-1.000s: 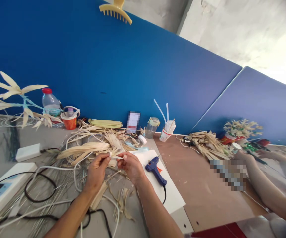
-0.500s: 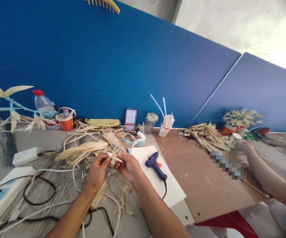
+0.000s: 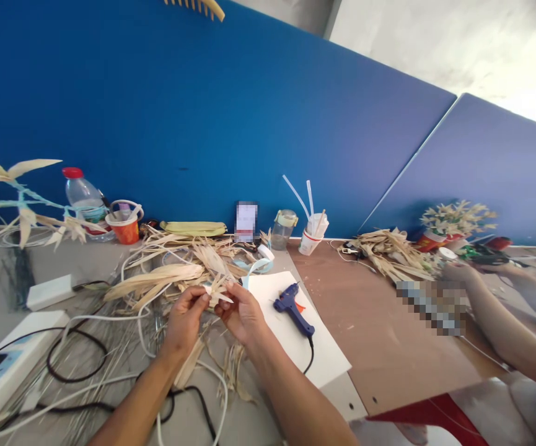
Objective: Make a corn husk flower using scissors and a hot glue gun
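A small pale corn-husk flower [image 3: 217, 293] with pointed petals is held up between my two hands, above the table. My left hand [image 3: 188, 317] pinches its left side between thumb and fingers. On the other side, my right hand [image 3: 243, 314] has its fingers closed at the petals, one petal tip jutting toward the palm. Behind and below them lies a heap of dry corn husks [image 3: 156, 280]. A blue hot glue gun [image 3: 294, 310] rests on a white sheet [image 3: 326, 359] to the right of my right hand.
White and black cables run around a power strip [image 3: 21, 353] and thin wires at left. Along the blue partition [image 3: 193, 111] stand a red-capped bottle [image 3: 79, 192], a red cup [image 3: 126, 230], a phone [image 3: 246, 222], a jar [image 3: 282, 230] and a straw cup [image 3: 311, 241]. A co-worker's arms [image 3: 500, 316] reach in at right.
My right hand's fingers have shifted slightly about the flower, and a petal points a little further right. My left hand keeps its pinch. The whole view has moved slightly.
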### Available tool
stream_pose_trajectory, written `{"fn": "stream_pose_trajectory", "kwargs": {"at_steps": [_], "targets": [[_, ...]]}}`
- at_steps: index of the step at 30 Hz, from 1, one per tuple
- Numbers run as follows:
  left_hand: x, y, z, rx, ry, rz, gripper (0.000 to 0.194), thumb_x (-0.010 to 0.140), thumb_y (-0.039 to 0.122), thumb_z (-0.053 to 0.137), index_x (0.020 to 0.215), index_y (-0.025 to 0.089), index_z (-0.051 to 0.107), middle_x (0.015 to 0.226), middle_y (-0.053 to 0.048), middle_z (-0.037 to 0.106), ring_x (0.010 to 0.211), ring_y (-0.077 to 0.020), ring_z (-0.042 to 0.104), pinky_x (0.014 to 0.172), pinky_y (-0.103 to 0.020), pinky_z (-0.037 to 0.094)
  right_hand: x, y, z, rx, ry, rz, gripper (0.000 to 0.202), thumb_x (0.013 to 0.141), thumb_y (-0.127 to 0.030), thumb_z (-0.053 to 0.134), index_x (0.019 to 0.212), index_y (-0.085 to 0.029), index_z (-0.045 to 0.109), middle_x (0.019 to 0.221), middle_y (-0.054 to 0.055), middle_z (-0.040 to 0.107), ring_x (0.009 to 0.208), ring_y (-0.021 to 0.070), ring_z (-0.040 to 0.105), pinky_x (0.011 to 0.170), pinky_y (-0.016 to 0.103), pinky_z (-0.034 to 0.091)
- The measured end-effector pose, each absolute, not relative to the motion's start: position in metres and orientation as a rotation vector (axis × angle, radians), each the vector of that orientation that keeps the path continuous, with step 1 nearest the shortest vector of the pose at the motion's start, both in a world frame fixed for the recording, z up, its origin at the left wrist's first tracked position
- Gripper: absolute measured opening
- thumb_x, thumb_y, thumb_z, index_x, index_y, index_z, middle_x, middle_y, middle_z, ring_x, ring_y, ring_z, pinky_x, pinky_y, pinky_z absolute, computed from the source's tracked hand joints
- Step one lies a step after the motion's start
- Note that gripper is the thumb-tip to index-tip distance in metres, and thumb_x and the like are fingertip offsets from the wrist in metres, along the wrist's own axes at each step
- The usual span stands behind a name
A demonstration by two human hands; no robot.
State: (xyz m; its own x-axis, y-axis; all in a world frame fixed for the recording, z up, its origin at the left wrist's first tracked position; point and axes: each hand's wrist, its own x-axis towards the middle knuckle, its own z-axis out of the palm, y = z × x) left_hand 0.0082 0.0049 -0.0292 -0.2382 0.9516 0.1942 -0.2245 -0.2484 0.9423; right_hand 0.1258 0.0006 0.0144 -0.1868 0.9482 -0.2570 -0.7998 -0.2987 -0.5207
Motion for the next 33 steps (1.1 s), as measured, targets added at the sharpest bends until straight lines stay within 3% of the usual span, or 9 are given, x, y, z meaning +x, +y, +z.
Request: {"fn": "stream_pose_trajectory", "kwargs": {"at_steps": [7, 11, 14, 23, 33], "targets": [[0.006, 0.007, -0.03, 0.953, 1.032, 1.638, 0.024, 0.063, 0.036, 0.076, 0.075, 0.018, 0.065, 0.065, 0.001, 0.059, 0.06, -0.0136, 0.053, 0.061, -0.027, 0.043, 0.145, 0.011, 0.016, -0.613, -0.198, 1.672, 0.02, 0.072, -0.023, 0.063, 0.058, -0.017, 0.05, 0.047, -0.007, 0.044, 0.04, 0.0058, 0.036, 0.045, 0.019, 0.035], [0.007, 0.007, -0.03, 0.953, 1.053, 1.599, 0.027, 0.064, 0.037, 0.076, 0.08, 0.017, 0.066, 0.067, 0.0, 0.062, 0.061, -0.0145, 0.055, 0.062, -0.028, 0.044, 0.137, 0.008, 0.006, -0.811, -0.416, 1.723, 0.009, 0.064, -0.018, 0.067, 0.065, -0.015, 0.059, 0.051, -0.004, 0.053, 0.041, 0.0057, 0.039, 0.045, 0.019, 0.031], [0.008, 0.005, -0.026, 0.958, 1.052, 1.578, 0.031, 0.064, 0.037, 0.077, 0.084, 0.017, 0.065, 0.072, -0.001, 0.065, 0.064, -0.0157, 0.058, 0.063, -0.028, 0.045, 0.124, 0.002, 0.003, -0.828, -0.675, 1.622, 0.014, 0.058, -0.015, 0.068, 0.071, -0.016, 0.063, 0.056, -0.005, 0.058, 0.044, 0.0062, 0.041, 0.047, 0.02, 0.031], [0.013, 0.002, -0.023, 0.89, 0.94, 1.572, 0.032, 0.069, 0.03, 0.074, 0.095, 0.02, 0.059, 0.079, 0.002, 0.065, 0.065, -0.0117, 0.058, 0.061, -0.023, 0.045, 0.117, 0.001, 0.0, -0.876, -0.824, 1.493, 0.012, 0.06, -0.023, 0.07, 0.07, -0.017, 0.069, 0.062, -0.002, 0.064, 0.051, 0.0084, 0.044, 0.053, 0.023, 0.032], [0.014, 0.0, -0.023, 0.92, 0.889, 1.521, 0.042, 0.071, 0.028, 0.073, 0.107, 0.02, 0.054, 0.07, 0.003, 0.065, 0.06, -0.0113, 0.058, 0.061, -0.023, 0.046, 0.117, 0.001, 0.0, -0.787, -0.827, 1.482, 0.007, 0.06, -0.022, 0.07, 0.059, -0.017, 0.065, 0.051, -0.004, 0.057, 0.05, 0.0089, 0.044, 0.054, 0.024, 0.033]]}}
